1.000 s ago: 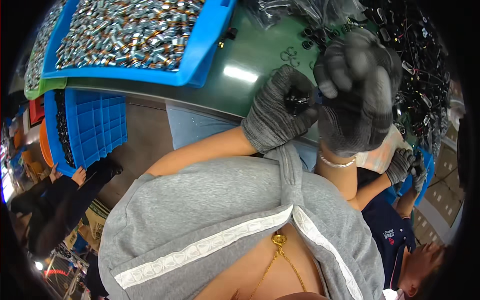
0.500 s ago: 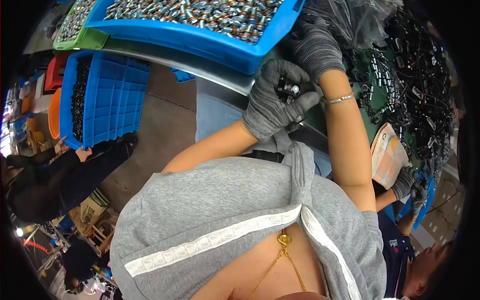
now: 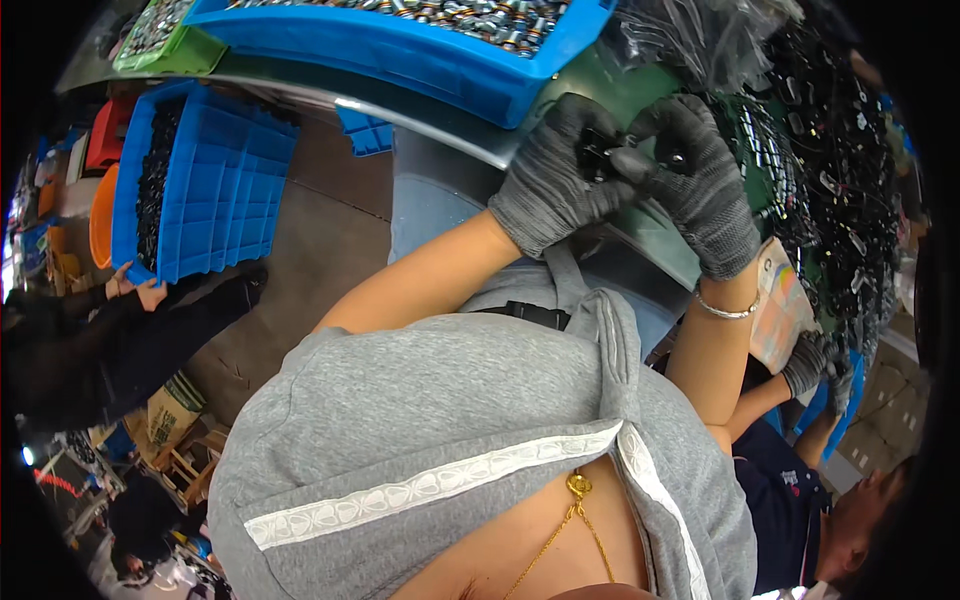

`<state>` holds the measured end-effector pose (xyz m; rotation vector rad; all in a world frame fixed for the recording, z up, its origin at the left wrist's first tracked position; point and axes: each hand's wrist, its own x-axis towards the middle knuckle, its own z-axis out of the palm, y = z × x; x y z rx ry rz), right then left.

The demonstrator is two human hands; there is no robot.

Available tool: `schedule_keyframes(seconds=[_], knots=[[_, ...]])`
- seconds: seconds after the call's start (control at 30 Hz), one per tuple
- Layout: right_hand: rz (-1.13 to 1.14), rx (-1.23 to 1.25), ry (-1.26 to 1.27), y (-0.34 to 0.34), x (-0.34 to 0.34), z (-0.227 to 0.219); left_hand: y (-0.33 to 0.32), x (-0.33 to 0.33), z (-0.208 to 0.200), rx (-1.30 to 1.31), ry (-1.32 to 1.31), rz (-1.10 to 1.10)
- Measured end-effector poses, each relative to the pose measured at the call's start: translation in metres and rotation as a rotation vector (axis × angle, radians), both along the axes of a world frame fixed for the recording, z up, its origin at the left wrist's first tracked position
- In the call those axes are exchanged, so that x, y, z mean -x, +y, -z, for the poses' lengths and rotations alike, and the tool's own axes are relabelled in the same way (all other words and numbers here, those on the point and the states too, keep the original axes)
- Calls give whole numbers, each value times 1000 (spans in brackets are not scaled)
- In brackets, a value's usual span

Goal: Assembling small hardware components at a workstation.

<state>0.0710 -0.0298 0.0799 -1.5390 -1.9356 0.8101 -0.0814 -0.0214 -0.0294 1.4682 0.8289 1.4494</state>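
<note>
Both my hands wear grey knit gloves and meet over the green-topped work table (image 3: pixel 600 88). My left hand (image 3: pixel 555 180) is closed around a small black part (image 3: pixel 600 155) with a bit of bright metal, mostly hidden by the fingers. Against it, my right hand (image 3: pixel 705 185) is closed with its fingertips pinched at the part; something small, dark and shiny shows among those fingers, too hidden to name. Just beyond my left hand stands a blue bin (image 3: pixel 400 45) full of metal bolts with coloured rings.
Black parts (image 3: pixel 850 190) and small metal pieces (image 3: pixel 765 160) heap on the right, beside clear plastic bags (image 3: pixel 700 40). A co-worker's gloved hands (image 3: pixel 815 365) are near a printed cloth (image 3: pixel 783 305). Leftward, another person holds a large blue crate (image 3: pixel 215 185); a green bin (image 3: pixel 170 45) sits far left.
My right hand has come back from beside the bolt bin and plastic bags to meet my left hand. The left hand still holds the black part, turned slightly.
</note>
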Motion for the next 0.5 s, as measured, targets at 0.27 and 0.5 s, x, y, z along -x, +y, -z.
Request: schedule_keyframes(seconds=[0.27,0.5], knots=[[137,-54,107,-13,-20,23,6,-16,6,-240,291,-92],[177,-387,-100,-34,3,38,0,-21,-2,-25,313,-79]])
